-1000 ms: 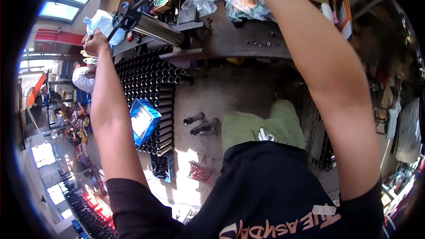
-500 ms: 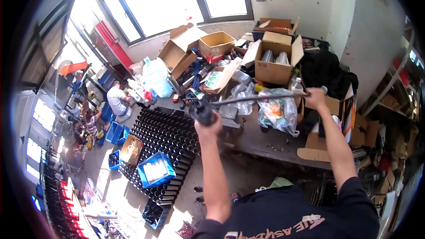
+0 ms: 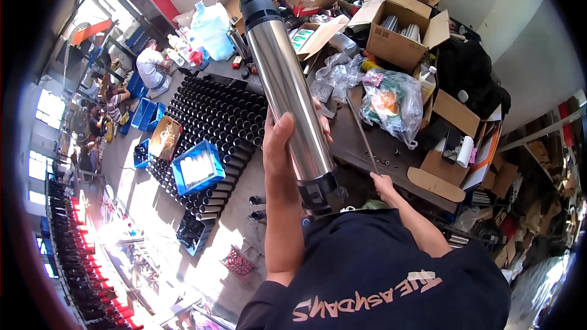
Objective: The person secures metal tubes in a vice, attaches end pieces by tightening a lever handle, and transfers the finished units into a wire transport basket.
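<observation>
Head view: tube [image 3: 286, 91] held tilted before me, black caps [image 3: 260, 7] on both ends.
My left hand [image 3: 280, 137] wraps its middle; my right hand [image 3: 383, 188] grips a rod [image 3: 362, 131], apart; whether it's finished, I can't tell.

Reckoned from the middle of the view, a dark workbench [image 3: 408, 178] stood at three o'clock, with small metal nuts [image 3: 385, 162] scattered on its top and a clear plastic bag [image 3: 400, 119] of colourful contents lying at two. The sunlit floor [image 3: 229, 229] bore stacked black tubes [image 3: 211, 101] at ten o'clock and a red basket [image 3: 237, 263] at seven.
</observation>
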`<act>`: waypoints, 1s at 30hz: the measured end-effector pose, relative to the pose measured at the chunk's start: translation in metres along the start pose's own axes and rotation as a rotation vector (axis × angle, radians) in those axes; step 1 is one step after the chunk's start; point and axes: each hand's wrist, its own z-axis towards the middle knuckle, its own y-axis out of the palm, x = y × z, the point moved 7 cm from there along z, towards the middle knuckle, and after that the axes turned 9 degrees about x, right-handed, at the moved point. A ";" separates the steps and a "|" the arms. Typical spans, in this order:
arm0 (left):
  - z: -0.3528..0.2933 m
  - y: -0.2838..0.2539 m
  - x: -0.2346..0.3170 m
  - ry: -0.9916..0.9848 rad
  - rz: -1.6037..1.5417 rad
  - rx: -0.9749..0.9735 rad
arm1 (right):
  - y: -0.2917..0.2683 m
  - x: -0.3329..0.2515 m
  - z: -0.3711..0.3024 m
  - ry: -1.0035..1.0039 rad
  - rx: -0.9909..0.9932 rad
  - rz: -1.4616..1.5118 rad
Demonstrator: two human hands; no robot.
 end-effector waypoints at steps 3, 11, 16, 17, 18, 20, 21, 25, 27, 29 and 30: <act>0.001 0.000 -0.009 0.007 -0.063 -0.031 | 0.050 -0.001 0.014 0.189 -0.249 0.264; -0.007 0.002 -0.039 -0.116 -0.554 -0.360 | 0.108 0.018 0.009 0.359 -0.390 0.452; -0.010 -0.011 -0.044 -0.091 -0.500 -0.312 | 0.102 0.023 0.003 0.257 -0.392 0.256; -0.008 -0.008 -0.038 -0.087 -0.409 -0.270 | 0.098 0.021 0.007 0.243 -0.380 0.189; -0.009 -0.011 -0.026 -0.045 -0.086 -0.153 | 0.090 0.022 0.009 0.187 -0.320 0.127; -0.016 -0.028 -0.026 -0.011 -0.257 0.057 | 0.073 0.025 0.013 0.063 -0.213 -0.032; -0.013 -0.040 -0.037 -0.048 -0.449 0.155 | 0.064 0.019 0.017 -0.032 -0.134 -0.038; -0.025 -0.073 -0.088 -0.272 -0.615 -0.156 | 0.037 0.037 0.034 -0.025 -0.094 0.106; -0.030 -0.081 -0.091 -0.259 -0.577 0.008 | 0.016 0.052 0.038 -0.018 -0.039 0.098; -0.023 -0.089 -0.086 -0.274 -0.498 0.088 | -0.009 0.084 0.047 0.030 -0.003 0.094; -0.025 -0.091 -0.079 -0.286 -0.369 0.150 | -0.023 0.100 0.053 0.055 0.011 0.079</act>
